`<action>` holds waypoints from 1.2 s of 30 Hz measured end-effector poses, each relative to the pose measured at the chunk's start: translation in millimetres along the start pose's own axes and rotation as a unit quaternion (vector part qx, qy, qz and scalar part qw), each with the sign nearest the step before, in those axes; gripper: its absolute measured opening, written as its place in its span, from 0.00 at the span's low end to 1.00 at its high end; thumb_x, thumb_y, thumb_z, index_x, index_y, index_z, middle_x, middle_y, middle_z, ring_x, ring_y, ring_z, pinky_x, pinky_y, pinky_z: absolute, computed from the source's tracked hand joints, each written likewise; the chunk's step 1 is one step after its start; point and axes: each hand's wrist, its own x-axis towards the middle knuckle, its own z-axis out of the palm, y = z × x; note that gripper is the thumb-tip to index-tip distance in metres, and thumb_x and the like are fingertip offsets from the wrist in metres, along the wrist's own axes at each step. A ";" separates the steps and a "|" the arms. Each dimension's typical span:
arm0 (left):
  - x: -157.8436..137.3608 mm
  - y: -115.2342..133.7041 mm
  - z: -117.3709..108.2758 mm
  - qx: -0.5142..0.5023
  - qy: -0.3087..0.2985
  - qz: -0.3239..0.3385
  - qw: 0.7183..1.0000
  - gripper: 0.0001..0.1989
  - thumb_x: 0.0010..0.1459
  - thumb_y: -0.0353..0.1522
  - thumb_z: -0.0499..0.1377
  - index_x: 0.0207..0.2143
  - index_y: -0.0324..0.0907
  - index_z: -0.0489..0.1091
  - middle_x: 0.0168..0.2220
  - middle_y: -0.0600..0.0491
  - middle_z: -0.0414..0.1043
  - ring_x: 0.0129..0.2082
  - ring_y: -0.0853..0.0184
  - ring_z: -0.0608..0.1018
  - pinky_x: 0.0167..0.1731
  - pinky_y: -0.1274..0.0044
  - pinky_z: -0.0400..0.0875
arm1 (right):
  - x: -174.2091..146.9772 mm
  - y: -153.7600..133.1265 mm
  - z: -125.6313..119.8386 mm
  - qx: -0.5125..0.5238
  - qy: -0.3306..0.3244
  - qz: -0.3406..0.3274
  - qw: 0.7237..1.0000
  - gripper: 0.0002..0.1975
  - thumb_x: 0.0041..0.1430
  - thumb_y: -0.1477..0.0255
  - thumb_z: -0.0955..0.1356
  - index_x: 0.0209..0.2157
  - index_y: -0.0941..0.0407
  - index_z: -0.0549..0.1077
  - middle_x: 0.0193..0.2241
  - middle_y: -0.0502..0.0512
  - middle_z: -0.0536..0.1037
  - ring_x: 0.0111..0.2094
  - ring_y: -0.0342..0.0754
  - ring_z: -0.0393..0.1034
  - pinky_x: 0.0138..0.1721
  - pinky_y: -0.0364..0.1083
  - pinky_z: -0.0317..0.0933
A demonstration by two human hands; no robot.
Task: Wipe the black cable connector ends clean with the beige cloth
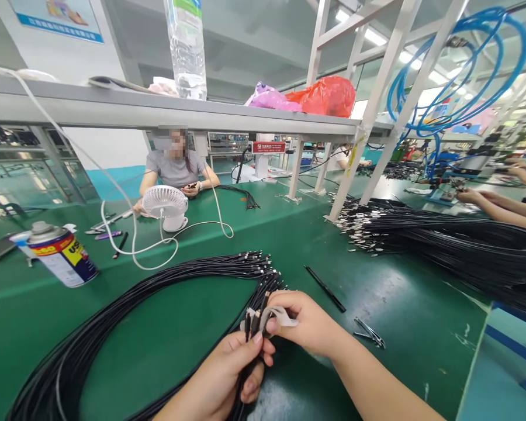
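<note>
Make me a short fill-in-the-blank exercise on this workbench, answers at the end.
1. The left hand grips a bundle of ____ cables, while the right hand pinches a pale strip.
2. A pen-like tool lies on the ____ tabletop.
3. On the shelf, as pictured, the clear bottle stands to the ____ of the red bag.
Missing words: black; green; left.

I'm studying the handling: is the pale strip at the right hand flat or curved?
Curved: the pale strip visibly arches at the right hand.
</note>
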 end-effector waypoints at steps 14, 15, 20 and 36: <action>-0.4 -2.7 -7.2 -0.030 -0.009 0.001 1.000 0.18 0.49 0.44 0.66 0.29 0.37 0.72 0.19 0.58 0.64 0.12 0.81 0.53 0.14 0.82 0.44 | 2.6 11.7 -3.8 0.164 0.129 0.073 0.975 0.10 0.54 0.64 0.70 0.34 0.55 0.76 0.33 0.53 0.78 0.35 0.46 0.71 0.41 0.46 0.65; -0.4 -2.8 -7.5 -0.028 -0.011 0.000 1.000 0.18 0.50 0.44 0.66 0.29 0.37 0.72 0.18 0.58 0.63 0.12 0.81 0.53 0.14 0.82 0.44 | 2.9 11.8 -3.7 0.139 0.138 0.071 0.978 0.10 0.56 0.64 0.69 0.35 0.55 0.76 0.33 0.53 0.78 0.36 0.47 0.72 0.41 0.47 0.65; -0.9 -2.1 -7.7 -0.008 -0.016 -0.008 1.000 0.18 0.52 0.45 0.64 0.29 0.38 0.72 0.13 0.62 0.55 0.13 0.79 0.51 0.15 0.82 0.44 | 2.2 7.9 -5.6 -0.073 0.187 0.071 0.977 0.08 0.56 0.68 0.67 0.28 0.56 0.75 0.26 0.52 0.77 0.30 0.47 0.70 0.34 0.44 0.62; -3.0 -0.2 -5.2 0.001 -0.008 -0.014 1.000 0.18 0.52 0.45 0.64 0.28 0.39 0.70 0.13 0.63 0.53 0.13 0.79 0.50 0.16 0.81 0.44 | -3.3 4.2 -5.7 -0.062 0.198 0.066 0.976 0.09 0.60 0.65 0.66 0.32 0.55 0.67 0.21 0.47 0.71 0.23 0.43 0.64 0.27 0.42 0.59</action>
